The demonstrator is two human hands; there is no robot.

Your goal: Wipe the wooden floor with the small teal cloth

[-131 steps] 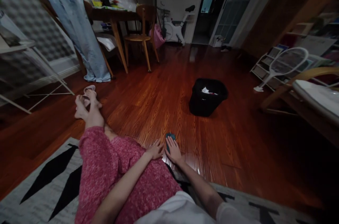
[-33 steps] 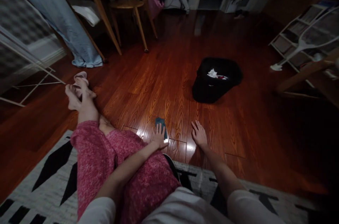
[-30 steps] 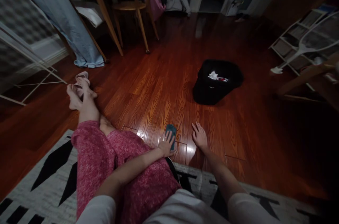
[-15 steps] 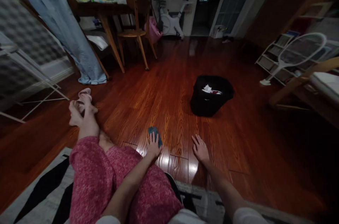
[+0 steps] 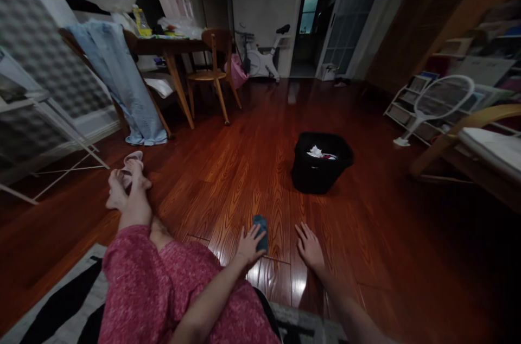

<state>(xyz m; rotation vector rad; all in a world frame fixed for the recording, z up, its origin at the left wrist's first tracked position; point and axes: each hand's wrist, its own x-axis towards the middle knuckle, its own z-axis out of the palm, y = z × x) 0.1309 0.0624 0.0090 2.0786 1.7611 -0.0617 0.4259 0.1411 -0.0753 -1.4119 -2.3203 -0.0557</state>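
Note:
I sit on a rug (image 5: 57, 311) with my legs in pink trousers (image 5: 163, 290) stretched over a red wooden floor (image 5: 252, 170). My left hand (image 5: 249, 243) lies on the floor with its fingers spread over a small dark teal cloth (image 5: 261, 231), pressing it flat. My right hand (image 5: 310, 246) rests palm down on the bare boards a hand's width to the right, fingers stretched out and holding nothing.
A black bin (image 5: 321, 162) with crumpled paper stands ahead. A wooden table (image 5: 171, 45) and chair (image 5: 214, 70) with hanging blue fabric (image 5: 122, 83) are at far left, beside a white folding rack (image 5: 52, 132). A racket (image 5: 437, 100), shelves and a wooden lounge chair (image 5: 468, 143) are at right.
The teal cloth went from under my right hand to under my left hand, which slides it left and right over the boards. My right hand moved aside and lies flat. The view tilted up.

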